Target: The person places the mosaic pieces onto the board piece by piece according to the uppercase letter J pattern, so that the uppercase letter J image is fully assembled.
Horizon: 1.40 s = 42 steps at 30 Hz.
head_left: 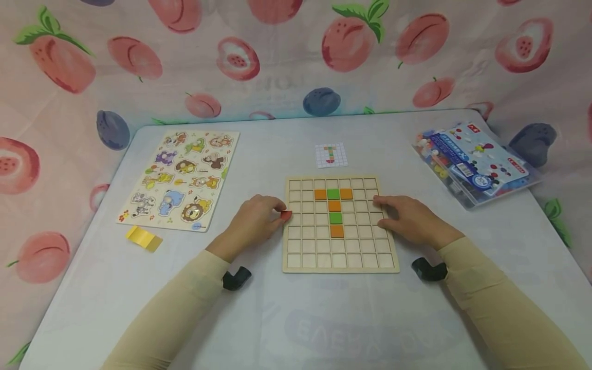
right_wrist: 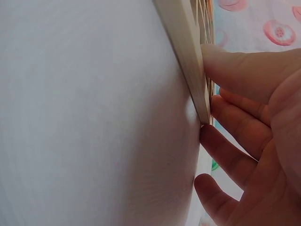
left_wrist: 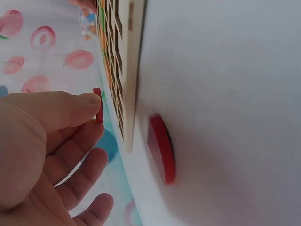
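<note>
My left hand (head_left: pixel 256 218) pinches a small red tile (head_left: pixel 287 215) between thumb and index finger, at the left edge of a wooden grid board (head_left: pixel 339 270). The left wrist view shows a second red piece (left_wrist: pixel 162 153) with a curved side lying on the table beside the board. On the right, my other hand (head_left: pixel 411 218) touches the board's edge with thumb and fingertips, its fingers loosely bent. Orange tiles (head_left: pixel 337 231) and green tiles (head_left: pixel 335 218) form a T shape in the grid. Behind the board lies a small pattern card (head_left: pixel 331 155).
An animal puzzle board (head_left: pixel 178 180) lies at the left, with a folded yellow strip (head_left: pixel 144 238) in front of it. A clear plastic box (head_left: pixel 476 164) of colourful beads stands at the back right. Fruit-printed cloth (head_left: pixel 277 67) hangs behind the white table.
</note>
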Motion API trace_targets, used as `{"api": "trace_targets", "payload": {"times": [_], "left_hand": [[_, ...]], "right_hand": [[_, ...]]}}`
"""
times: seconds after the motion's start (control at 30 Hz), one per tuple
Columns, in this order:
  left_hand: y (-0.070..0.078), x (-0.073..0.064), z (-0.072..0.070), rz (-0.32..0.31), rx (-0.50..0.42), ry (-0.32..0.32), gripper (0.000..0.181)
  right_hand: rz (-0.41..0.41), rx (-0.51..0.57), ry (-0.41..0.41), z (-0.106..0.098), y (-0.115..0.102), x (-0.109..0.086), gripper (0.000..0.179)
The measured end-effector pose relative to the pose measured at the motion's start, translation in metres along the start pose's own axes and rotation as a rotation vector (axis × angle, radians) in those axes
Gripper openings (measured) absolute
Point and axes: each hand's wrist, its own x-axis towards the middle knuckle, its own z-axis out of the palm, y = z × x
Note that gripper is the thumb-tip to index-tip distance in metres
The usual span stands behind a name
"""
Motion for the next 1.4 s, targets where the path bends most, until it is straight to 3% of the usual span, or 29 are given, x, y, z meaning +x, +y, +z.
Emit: {"api": "trace_targets", "payload": {"times": [0.67,1.07,1.4], "left_hand": [[0.035,0.004,0.013,0.168,0.005,-0.020,0.020],[0.051,0.005,0.016,0.164,0.009,-0.085,0.023],[0.059,0.006,0.022,0.227,0.003,-0.078,0.019]], "right_hand": [[-0.006,0.000,0.005,0.000,0.000,-0.001,0.059],[0.013,0.005,-0.005,0.001,0.002,0.001,0.060],[0.007,0.006,-0.005,0.000,0.002,0.001,0.060]]}}
